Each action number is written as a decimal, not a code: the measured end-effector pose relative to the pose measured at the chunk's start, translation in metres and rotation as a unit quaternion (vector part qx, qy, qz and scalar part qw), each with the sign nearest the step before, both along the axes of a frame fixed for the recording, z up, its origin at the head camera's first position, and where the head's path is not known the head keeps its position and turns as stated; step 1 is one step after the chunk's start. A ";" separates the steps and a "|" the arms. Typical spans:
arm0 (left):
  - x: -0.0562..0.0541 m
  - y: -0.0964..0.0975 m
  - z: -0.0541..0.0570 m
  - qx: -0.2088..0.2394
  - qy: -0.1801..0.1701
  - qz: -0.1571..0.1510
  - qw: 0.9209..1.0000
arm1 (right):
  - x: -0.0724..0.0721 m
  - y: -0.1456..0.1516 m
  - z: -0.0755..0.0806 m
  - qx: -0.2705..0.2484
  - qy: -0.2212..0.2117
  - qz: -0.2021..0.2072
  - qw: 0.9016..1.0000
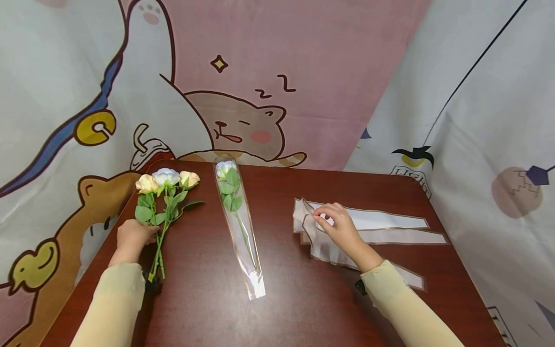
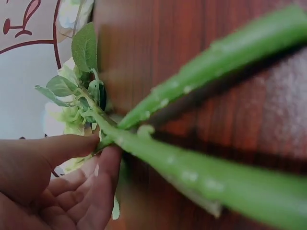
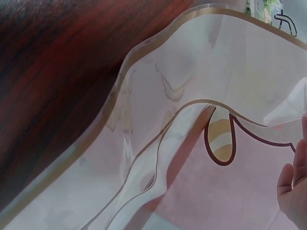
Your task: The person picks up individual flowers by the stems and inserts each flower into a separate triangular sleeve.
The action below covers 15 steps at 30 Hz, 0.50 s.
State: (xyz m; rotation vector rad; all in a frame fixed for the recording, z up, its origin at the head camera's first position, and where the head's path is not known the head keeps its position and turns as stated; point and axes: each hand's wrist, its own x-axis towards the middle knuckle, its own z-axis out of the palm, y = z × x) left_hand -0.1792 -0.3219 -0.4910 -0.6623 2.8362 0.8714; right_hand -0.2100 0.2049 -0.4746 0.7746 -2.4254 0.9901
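Three artificial roses [image 1: 166,177], cream and pale blue, lie with crossed green stems at the table's left. My left hand [image 1: 133,236] pinches a stem [image 2: 108,134] between thumb and finger below the leaves. To the right, my right hand [image 1: 338,226] pinches the edge of a clear flower sleeve [image 1: 315,245] with a brown border. In the right wrist view that sleeve's wavy brown rim [image 3: 211,103] fills much of the picture, with part of the right hand [image 3: 293,194] at the right edge. More white-and-clear sleeves [image 1: 399,236] lie beneath.
Between the hands, a single pale blue rose [image 1: 225,169] lies inside a long clear sleeve [image 1: 249,231] on the brown table [image 1: 208,308]. A printed cat curtain [image 1: 329,72] hangs directly behind the table and along both sides.
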 end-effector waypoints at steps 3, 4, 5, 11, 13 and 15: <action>-0.001 -0.002 -0.003 0.070 -0.008 0.005 0.998 | 0.000 0.000 -0.001 0.001 0.004 0.001 1.000; -0.001 -0.003 -0.004 0.098 -0.009 0.013 0.995 | -0.001 0.000 -0.001 0.001 0.005 0.002 1.000; -0.001 -0.003 -0.005 0.127 -0.009 0.018 0.992 | -0.001 0.000 -0.001 0.002 0.006 0.002 1.000; -0.001 -0.004 -0.005 0.177 -0.003 0.045 0.983 | 0.000 0.000 0.000 0.005 -0.001 -0.003 1.000; -0.002 -0.004 -0.003 0.154 0.003 0.046 0.987 | 0.001 0.000 0.000 0.006 -0.006 -0.005 1.000; -0.002 -0.002 -0.002 0.132 0.016 0.051 0.990 | 0.001 0.000 0.000 0.005 -0.011 -0.006 1.000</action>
